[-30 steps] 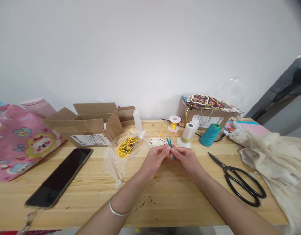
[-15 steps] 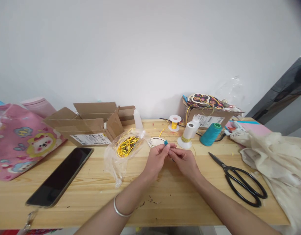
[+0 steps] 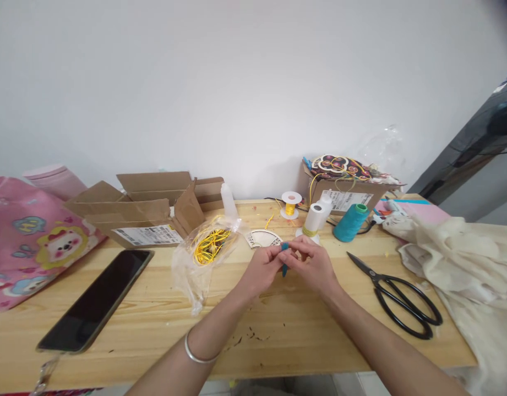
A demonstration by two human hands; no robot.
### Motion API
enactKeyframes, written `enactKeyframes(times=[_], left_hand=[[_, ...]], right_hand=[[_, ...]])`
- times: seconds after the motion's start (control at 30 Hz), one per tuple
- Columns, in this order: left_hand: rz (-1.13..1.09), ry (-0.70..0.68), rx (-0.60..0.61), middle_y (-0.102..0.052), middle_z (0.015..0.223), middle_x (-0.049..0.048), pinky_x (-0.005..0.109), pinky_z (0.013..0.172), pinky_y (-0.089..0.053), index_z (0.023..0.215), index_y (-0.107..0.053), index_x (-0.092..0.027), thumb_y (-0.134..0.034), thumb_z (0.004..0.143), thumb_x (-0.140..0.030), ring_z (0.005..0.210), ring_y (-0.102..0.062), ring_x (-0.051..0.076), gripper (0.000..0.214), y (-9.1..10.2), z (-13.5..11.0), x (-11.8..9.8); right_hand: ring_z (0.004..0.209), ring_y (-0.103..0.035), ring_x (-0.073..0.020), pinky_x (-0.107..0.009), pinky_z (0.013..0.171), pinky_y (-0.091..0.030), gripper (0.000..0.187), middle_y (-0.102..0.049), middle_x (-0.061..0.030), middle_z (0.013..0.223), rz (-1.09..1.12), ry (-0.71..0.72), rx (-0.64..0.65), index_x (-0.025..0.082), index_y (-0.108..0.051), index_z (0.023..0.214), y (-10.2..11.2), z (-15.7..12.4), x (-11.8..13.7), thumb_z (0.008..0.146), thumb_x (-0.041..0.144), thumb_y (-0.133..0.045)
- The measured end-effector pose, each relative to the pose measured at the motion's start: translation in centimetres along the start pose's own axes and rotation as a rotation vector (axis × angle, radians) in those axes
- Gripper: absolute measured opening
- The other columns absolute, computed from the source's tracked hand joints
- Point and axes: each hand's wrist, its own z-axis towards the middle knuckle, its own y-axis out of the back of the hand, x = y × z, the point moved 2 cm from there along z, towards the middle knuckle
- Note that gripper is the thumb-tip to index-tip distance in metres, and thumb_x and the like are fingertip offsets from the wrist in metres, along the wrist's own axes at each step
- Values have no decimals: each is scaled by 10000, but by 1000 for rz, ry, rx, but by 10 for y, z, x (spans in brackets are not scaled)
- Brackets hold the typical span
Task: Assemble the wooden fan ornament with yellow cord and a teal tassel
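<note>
Between my fingertips is a small teal bundle (image 3: 284, 269) that looks like a thread tassel, its lower end hanging down. My left hand (image 3: 259, 270) pinches it from the left, thumb against forefinger. From the other side my right hand (image 3: 315, 267) grips it too, its fingers bent and partly covering it. Just behind my hands lies a pale fan-shaped cut-out piece (image 3: 261, 237) with a twisted yellow cord (image 3: 269, 221) at its top. A cone of teal thread (image 3: 351, 223) stands to the right.
Black scissors (image 3: 396, 291) lie at right beside cream cloth (image 3: 463, 275). A yellow thread spool (image 3: 290, 204), white spool (image 3: 314, 220), filled carton (image 3: 348, 192), open carton (image 3: 146, 217), plastic bag of yellow cords (image 3: 212, 247), phone (image 3: 98, 300) and pink bag (image 3: 38, 236) surround the work area.
The teal bundle now shows below my fingers as well as above. My right hand has turned and raised its fingers around it. The fan-shaped piece is less covered, and the view has shifted slightly.
</note>
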Motion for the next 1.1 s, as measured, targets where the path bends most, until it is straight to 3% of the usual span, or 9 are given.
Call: enactKeyframes(times=[0.2, 0.4, 0.53, 0.7, 0.87, 1.0, 1.1], left_hand=[[171, -52, 36, -524, 556, -1, 216, 554, -350, 580, -591, -141, -502, 724, -402, 545, -453, 104, 311, 1, 1, 1], [256, -29, 38, -468, 517, -19, 215, 495, -302, 570, -533, -147, -465, 749, -393, 480, -406, 87, 312, 0, 0, 1], [174, 37, 46, -352, 486, -53, 210, 423, -170, 579, -494, -147, -485, 741, -364, 420, -254, 51, 272, -2, -1, -1], [-115, 108, 96, -378, 549, -37, 209, 410, -107, 598, -471, -139, -493, 722, -323, 437, -196, 45, 223, -1, -3, -3], [-6, 106, 65, -354, 519, -54, 203, 396, -118, 572, -466, -131, -493, 729, -406, 400, -225, 27, 317, 0, -4, -3], [42, 135, 8, -340, 514, -67, 190, 386, -146, 721, -563, -125, -501, 720, -423, 385, -243, 24, 305, 1, -4, -4], [30, 148, -24, -329, 504, -70, 181, 382, -156, 821, -580, -120, -495, 727, -426, 398, -238, 32, 331, 3, -6, -6]], right_hand=[[604, -442, -130, -242, 483, -351, 196, -456, -11, 630, 99, -43, 46, 209, -691, 811, -2, -3, -2, 679, 328, -605], [603, -477, -134, -251, 470, -382, 169, -490, -30, 692, 154, -74, 15, 214, -697, 773, -3, -4, -2, 697, 312, -583], [638, -470, -138, -259, 540, -390, 151, -501, -23, 649, 145, -40, -16, 220, -703, 740, -1, -3, -1, 712, 280, -568], [658, -468, -138, -267, 617, -396, 161, -542, -14, 598, 187, -48, -21, 215, -702, 695, 0, -1, 1, 722, 284, -559], [683, -519, -142, -270, 649, -422, 203, -596, -17, 659, 210, -107, -1, 169, -688, 691, 0, 2, 2, 711, 323, -557], [732, -563, -158, -276, 645, -443, 303, -643, -43, 810, 50, -141, -29, 162, -652, 874, 28, 8, 12, 766, 374, -463], [800, -567, -184, -291, 671, -445, 299, -630, -62, 909, -348, 0, -6, 176, -636, 901, 72, -1, 21, 757, 376, -468]])
